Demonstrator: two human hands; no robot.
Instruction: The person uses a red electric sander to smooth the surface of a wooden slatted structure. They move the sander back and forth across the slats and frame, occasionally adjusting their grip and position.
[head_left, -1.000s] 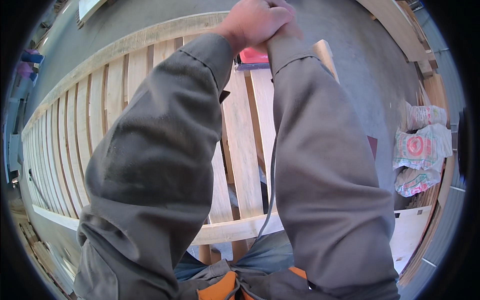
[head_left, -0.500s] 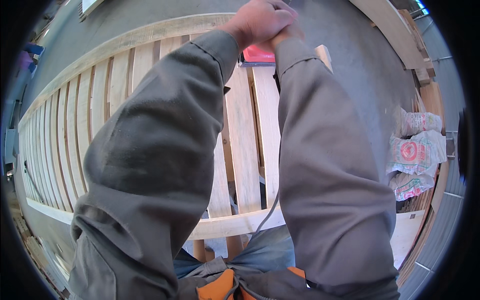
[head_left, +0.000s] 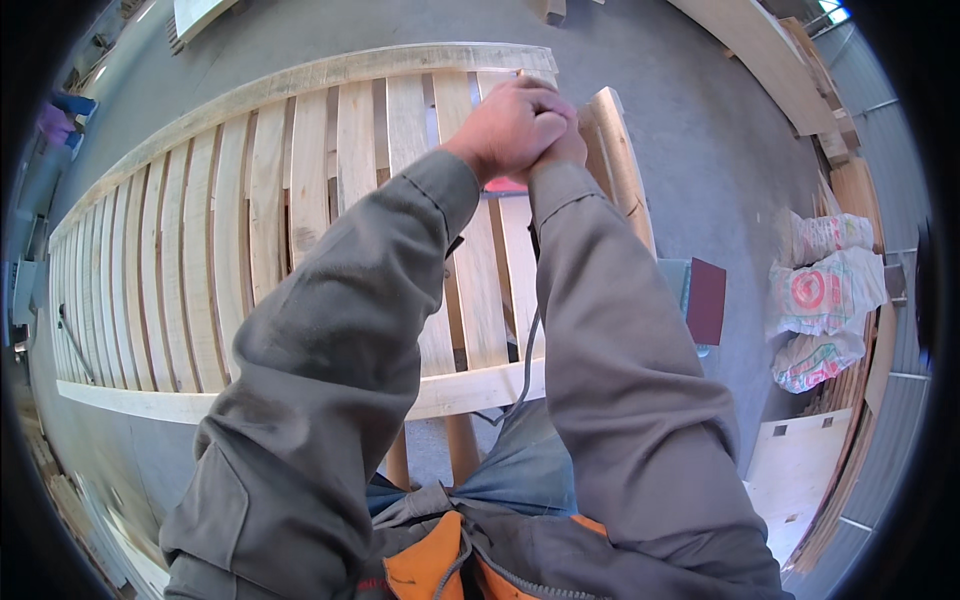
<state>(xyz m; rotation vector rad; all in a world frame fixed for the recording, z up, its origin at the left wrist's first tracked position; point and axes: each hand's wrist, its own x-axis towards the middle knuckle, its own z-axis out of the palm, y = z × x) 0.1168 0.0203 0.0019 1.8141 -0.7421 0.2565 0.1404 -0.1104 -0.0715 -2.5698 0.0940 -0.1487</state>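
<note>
My left hand (head_left: 510,128) and my right hand (head_left: 565,148) are clasped close together, fingers wrapped, above the far right part of a slatted wooden frame (head_left: 300,75). Below them shows a small piece of a red power tool (head_left: 504,185) with a grey lower edge; my hands and sleeves hide most of it, so its exact kind does not show. A dark cord (head_left: 527,375) runs beside my right sleeve and loops near the front rail. Pale wooden slats (head_left: 478,300) run away from me under the tool. An end board (head_left: 615,160) stands to the right of my hands.
Several printed white sacks (head_left: 818,290) sit at the right, by stacked boards (head_left: 868,350). Beside my right arm is a maroon flat piece (head_left: 706,302) on a blue-green object. A large board (head_left: 765,60) lies at the far right. Grey floor surrounds the frame.
Both hands and the red tool have come nearer to me over the slats. The view has shifted, and the end board and the maroon piece now show.
</note>
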